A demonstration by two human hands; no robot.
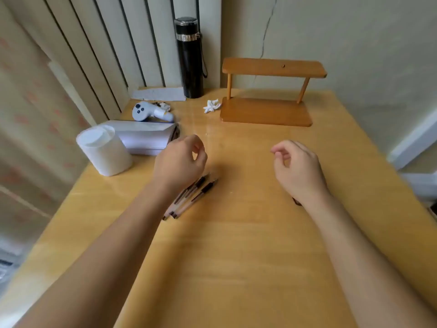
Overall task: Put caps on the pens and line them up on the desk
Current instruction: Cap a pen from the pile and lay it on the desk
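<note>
Wooden worktop, pens bunched up, both hands empty

Wood-grain worktop [236, 245] here. Left hand [179, 162] and right hand [299, 169] both hover over it, fingers loosely curled, gripping nothing. Pens [191, 196] lie in a slanted bunch just under the left wrist, touching each other, tips bare on the ones that show. Something small and dark [296, 201] peeks out beneath the right wrist, can't tell what. White cup [104, 150] sits left of the left hand, black bottle [190, 58] and little wooden shelf [269, 91] beyond both hands.

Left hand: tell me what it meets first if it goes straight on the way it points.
The left hand points up and away across the desk; bare wood lies ahead, then probably the crumpled tissue, though depth is unclear.
</note>
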